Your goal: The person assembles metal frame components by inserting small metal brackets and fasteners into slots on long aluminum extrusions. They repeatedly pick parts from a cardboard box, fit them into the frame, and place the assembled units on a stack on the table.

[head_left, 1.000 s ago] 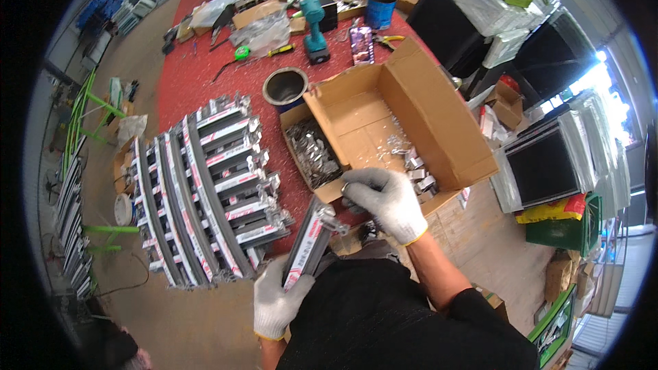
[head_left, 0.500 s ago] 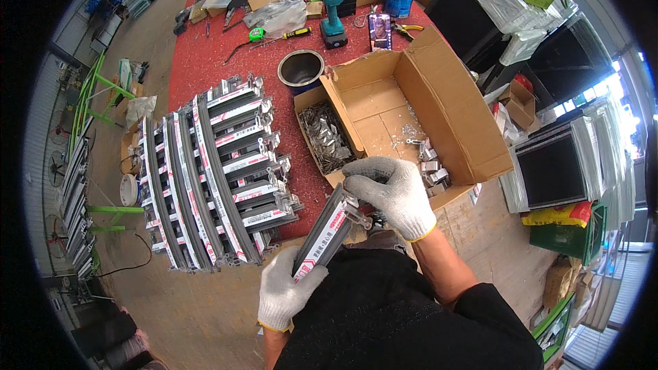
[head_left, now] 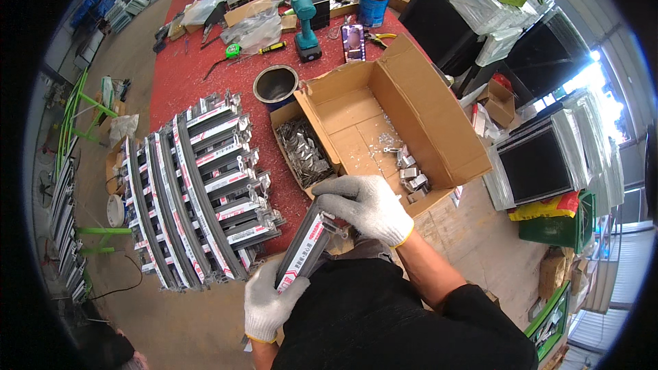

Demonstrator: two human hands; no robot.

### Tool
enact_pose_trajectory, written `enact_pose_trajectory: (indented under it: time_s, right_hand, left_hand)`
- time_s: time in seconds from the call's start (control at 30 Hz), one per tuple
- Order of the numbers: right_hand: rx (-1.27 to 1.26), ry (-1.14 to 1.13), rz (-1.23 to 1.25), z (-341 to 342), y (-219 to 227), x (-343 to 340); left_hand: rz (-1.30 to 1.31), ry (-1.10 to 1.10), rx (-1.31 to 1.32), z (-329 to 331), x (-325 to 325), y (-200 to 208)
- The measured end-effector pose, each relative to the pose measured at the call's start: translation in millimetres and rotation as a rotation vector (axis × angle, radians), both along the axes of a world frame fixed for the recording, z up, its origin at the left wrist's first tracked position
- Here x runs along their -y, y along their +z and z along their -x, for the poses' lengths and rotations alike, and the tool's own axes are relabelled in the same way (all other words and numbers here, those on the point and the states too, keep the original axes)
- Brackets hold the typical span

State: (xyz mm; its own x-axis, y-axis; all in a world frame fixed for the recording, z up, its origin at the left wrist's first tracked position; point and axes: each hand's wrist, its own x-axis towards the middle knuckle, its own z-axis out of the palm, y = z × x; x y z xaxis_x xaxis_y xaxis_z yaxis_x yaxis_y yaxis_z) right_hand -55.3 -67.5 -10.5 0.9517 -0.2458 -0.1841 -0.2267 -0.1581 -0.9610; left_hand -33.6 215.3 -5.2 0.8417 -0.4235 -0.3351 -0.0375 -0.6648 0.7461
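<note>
A short grey metal profile (head_left: 302, 250) with a white printed film strip slants up in front of my body. Its lower end is gripped by my left hand (head_left: 273, 303), in a white knitted glove, thumb across the film. At the upper end my right hand (head_left: 370, 209), gloved alike, has its fingers bent and pressed on the profile's tip. A small silver fitting (head_left: 334, 226) sticks out there, below the fingers. Whether those fingers also hold a tiny part is hidden. Just beyond lies a small carton (head_left: 303, 151) full of flat metal pieces.
Stacked profiles (head_left: 199, 195) lie crosswise at the table's left. A large open carton (head_left: 353, 113) holds silver brackets (head_left: 411, 178). Farther off on the red table (head_left: 185, 68) are a dark pot (head_left: 275, 85), a teal cordless drill (head_left: 306, 27), a phone (head_left: 353, 42) and a blue can (head_left: 373, 7).
The view has shifted, so the table and cartons sit further left. Both hands keep hold of the profile, and the right fingers now press closer over its upper end.
</note>
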Motion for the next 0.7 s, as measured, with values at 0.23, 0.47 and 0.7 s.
enact_pose_trajectory:
  time_s: [0.23, 0.47, 0.7]
  right_hand:
    - [0.063, 0.017, -0.271, -1.3, -26.6, 3.0]
    - [0.065, -0.270, -0.932, -20.3, -57.8, -0.7]
    - [0.062, 0.044, -0.297, -9.0, -21.8, -18.0]
  left_hand:
    - [-0.102, 0.005, -0.117, -7.1, 6.6, 8.5]
    - [-0.094, -0.087, 0.076, -32.6, 20.4, 42.7]
    - [0.164, 0.174, 0.086, -114.8, 27.8, 55.6]
